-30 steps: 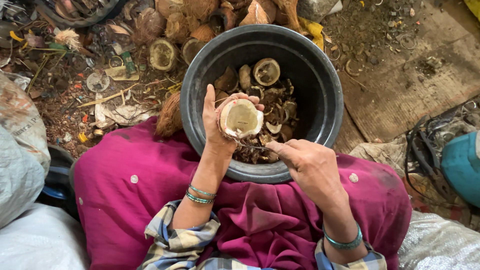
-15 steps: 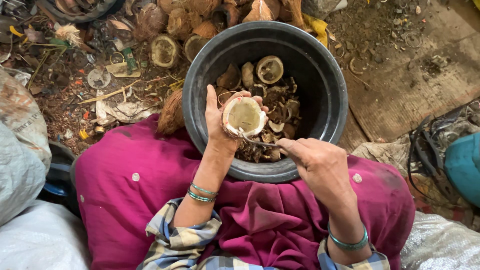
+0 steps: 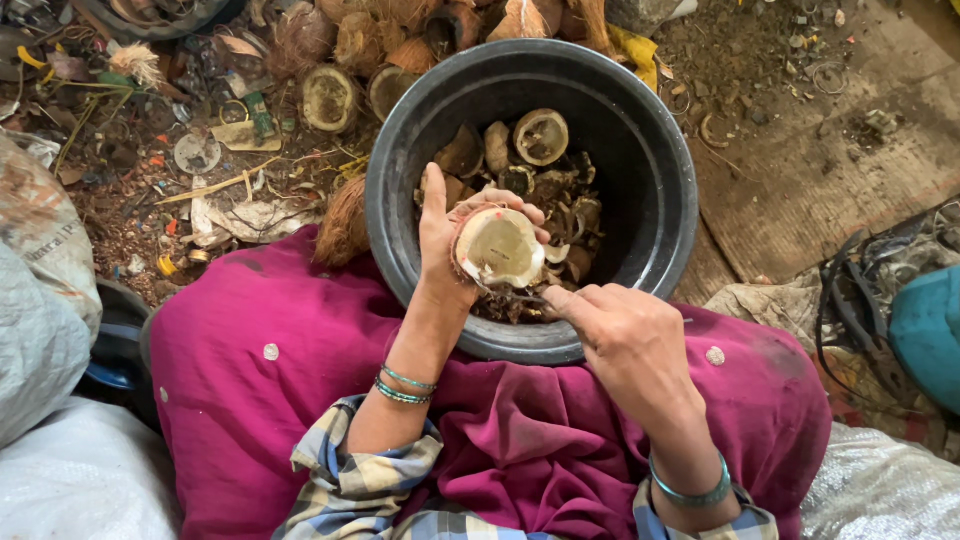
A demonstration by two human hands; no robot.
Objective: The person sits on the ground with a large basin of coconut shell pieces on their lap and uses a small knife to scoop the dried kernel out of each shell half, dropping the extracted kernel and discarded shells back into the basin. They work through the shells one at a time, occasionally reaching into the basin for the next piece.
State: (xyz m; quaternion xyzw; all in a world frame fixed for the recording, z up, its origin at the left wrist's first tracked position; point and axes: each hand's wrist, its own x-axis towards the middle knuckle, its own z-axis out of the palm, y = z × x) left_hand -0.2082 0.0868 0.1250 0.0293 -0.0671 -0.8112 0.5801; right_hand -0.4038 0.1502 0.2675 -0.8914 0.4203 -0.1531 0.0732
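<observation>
My left hand (image 3: 445, 235) grips a halved coconut (image 3: 498, 247), its pale flesh facing up, held over a big black tub (image 3: 660, 200). My right hand (image 3: 620, 335) is closed on a thin metal tool (image 3: 505, 293) whose tip sits at the lower rim of the coconut half. The tub rests against my lap, which is covered in magenta cloth (image 3: 300, 370). Inside the tub lie several brown shell pieces and one coconut half (image 3: 540, 137) with white flesh.
Husked coconuts and cut halves (image 3: 330, 95) lie piled beyond the tub among litter on the ground. White sacks (image 3: 50, 330) stand at my left. A turquoise object (image 3: 925, 335) and dark straps lie at the right. A brown mat (image 3: 810, 180) covers the right floor.
My right hand has shifted left and down, bringing the tool's tip under the coconut half's lower edge. The left hand has kept the coconut almost in place.
</observation>
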